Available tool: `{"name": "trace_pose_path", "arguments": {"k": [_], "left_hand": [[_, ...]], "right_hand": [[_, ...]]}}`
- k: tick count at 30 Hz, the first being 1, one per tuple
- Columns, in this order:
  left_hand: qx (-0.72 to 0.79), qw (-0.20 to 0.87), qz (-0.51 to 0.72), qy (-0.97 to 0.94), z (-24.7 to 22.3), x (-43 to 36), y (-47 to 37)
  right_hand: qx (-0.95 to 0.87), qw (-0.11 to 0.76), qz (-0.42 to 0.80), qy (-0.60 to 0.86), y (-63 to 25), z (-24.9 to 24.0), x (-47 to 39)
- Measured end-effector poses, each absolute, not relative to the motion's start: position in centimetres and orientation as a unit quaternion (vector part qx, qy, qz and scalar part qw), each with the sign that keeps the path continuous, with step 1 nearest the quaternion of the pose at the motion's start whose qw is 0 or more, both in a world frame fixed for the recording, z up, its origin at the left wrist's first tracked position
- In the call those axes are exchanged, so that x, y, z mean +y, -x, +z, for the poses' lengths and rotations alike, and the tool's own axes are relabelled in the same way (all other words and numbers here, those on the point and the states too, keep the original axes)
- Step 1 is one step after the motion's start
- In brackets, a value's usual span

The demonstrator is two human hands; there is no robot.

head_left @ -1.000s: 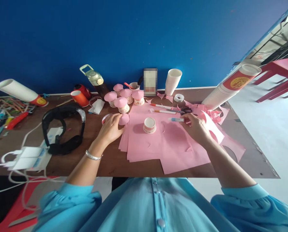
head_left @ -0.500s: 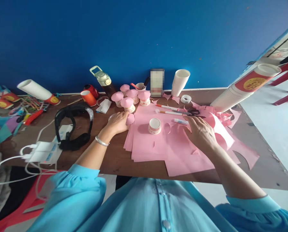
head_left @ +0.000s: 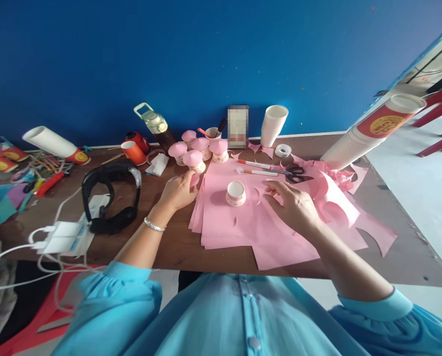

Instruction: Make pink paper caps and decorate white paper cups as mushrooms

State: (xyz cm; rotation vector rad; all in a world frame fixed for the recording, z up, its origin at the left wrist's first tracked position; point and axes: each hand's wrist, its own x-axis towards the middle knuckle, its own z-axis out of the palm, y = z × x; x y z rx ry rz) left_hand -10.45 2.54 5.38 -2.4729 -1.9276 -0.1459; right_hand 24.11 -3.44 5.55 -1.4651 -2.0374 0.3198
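Observation:
My left hand [head_left: 178,192] is closed on a small pink paper cone [head_left: 195,179], pinched at its fingertips beside the sheets. Out over the pink paper [head_left: 228,227], my right hand [head_left: 295,203] has its thumb apart from its bent fingers. Partly covered by those fingertips is a white tube [head_left: 275,181], perhaps a glue stick; a firm grip on it does not show. Between both hands stands a short upside-down paper cup [head_left: 236,193] with a patterned rim. Several such cups with pink cone tops [head_left: 193,158] stand beyond my left hand.
Scissors [head_left: 294,173] and markers [head_left: 260,172] lie beyond my right hand, near a tape roll [head_left: 283,150]. Stacked white cups [head_left: 275,126] and a bottle [head_left: 156,123] stand by the wall. At left are a black headband device [head_left: 89,198] and a power strip [head_left: 78,237].
My right hand has moved left across the paper, its fingers now bent over the white tube. My left hand has turned and lifted slightly, still with the pink cone.

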Motion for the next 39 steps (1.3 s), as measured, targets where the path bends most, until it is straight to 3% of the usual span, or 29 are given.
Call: {"name": "trace_pose_path", "arguments": {"k": [5,9,16,19,23,27,39], "left_hand": [[-0.552,0.021,-0.173,0.816,7.6,0.1,8.7],[-0.482,0.059,-0.186,0.854,9.6,-2.0,5.6],[-0.393,0.0,-0.228,0.891,10.2,-3.3,2.9],[-0.408,-0.095,-0.304,0.856,10.0,-3.0,3.5],[-0.479,-0.364,-0.413,0.684,8.5,-1.3,4.2],[-0.484,-0.578,-0.42,0.505,6.5,1.0,3.9],[-0.495,-0.66,-0.371,0.426,4.3,2.5,3.2]], "right_hand": [[-0.681,0.368,0.357,0.522,-21.1,7.0,-3.9],[-0.587,0.414,0.516,0.466,-18.4,7.6,-3.9],[-0.483,0.489,0.593,0.42,-17.1,8.5,-3.3],[-0.457,0.501,0.601,0.424,-18.0,8.5,-2.8],[-0.419,0.499,0.639,0.408,-19.3,7.6,-1.8],[-0.406,0.462,0.675,0.408,-19.6,6.0,-1.2],[-0.366,0.432,0.706,0.426,-19.7,3.4,-0.9]]}}
